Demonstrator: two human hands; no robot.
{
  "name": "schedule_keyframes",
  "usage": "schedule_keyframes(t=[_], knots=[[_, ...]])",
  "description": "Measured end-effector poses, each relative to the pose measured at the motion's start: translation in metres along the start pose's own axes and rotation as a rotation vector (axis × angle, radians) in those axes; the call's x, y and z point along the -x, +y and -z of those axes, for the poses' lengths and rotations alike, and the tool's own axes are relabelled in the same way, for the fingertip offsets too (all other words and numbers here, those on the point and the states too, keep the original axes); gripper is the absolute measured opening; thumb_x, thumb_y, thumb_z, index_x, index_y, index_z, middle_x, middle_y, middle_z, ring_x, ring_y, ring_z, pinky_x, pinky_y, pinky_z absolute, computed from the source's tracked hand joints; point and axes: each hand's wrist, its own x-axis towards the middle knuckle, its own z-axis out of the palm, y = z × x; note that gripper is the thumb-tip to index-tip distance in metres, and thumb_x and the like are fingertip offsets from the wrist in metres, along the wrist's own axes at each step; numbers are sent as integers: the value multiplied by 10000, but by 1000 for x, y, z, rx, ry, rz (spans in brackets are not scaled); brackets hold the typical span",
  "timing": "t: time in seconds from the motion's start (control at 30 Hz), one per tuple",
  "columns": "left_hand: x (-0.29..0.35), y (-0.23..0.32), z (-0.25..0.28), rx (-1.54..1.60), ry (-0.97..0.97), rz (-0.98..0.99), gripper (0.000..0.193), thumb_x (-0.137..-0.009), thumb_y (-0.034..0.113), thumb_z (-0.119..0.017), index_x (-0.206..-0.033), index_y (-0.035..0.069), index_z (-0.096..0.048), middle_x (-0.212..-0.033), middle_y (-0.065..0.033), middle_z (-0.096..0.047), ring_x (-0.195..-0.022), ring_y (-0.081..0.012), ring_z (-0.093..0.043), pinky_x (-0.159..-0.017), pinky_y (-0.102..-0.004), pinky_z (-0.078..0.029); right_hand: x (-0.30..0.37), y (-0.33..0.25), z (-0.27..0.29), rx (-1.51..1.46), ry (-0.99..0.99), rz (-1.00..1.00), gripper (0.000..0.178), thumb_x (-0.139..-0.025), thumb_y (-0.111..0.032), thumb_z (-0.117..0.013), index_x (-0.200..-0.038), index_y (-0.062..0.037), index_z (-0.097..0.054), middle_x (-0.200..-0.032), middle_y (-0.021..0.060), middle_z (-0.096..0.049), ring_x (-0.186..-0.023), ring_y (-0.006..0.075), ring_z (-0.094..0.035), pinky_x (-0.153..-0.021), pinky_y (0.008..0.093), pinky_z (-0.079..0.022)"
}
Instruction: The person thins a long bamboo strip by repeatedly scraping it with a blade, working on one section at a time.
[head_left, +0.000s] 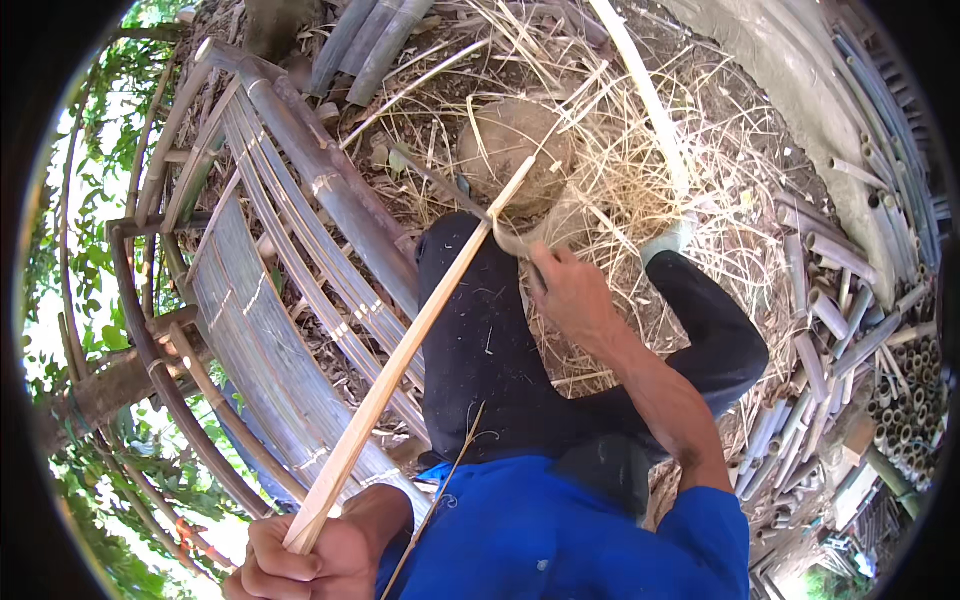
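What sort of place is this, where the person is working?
Probably an outdoor bamboo-working yard: pale shavings lie around the person's legs, cut bamboo poles are heaped at the right, and green foliage shows at the left.

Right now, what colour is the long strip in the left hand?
Pale tan strip, best seen in the head view.

Left of centre, the pale strip (pixel 398 362) is showing smooth, matt wood grain; the blade (pixel 437 181) above is looking like dull metal. Lower down, the blue shirt (pixel 500 520) is showing matt cloth; the stump (pixel 498 145), upper centre, is looking rough, woody.
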Motion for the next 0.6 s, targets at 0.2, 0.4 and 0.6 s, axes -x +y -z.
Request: schedule_keyframes(t=[0.2,0.4,0.6], knots=[[-1,-7,-2,86,29,2,346,-1074,512,-423,-1034,182,-520,-731,71,-333,-578,-72,-294,-502,-241,-255,0,23,-27,56,-44,164,144,-931,-147,-600,-1043,-79,-540,-790,141,-586,-603,272,-671,-468,413,-530],[-7,-3,8,68,40,29,338,-1082,489,-420,-1022,172,-522,-710,72,-311,-571,-71,-281,-496,-240,-233,-7,51,-46,-114,-210,-162,142,-1014,-222,-540,-1103,-116,-508,-818,199,-617,-670,422,-637,-579,509,-514],[-18,-13,9,110,120,-134,285,-1080,428,-471,-1005,157,-519,-684,75,-302,-572,-65,-286,-494,-235,-224,-30,148,-105,-85,-215,-409,130,-999,-195,-526,-1098,-112,-514,-776,247,-619,-725,433,-649,-641,526,-507]])
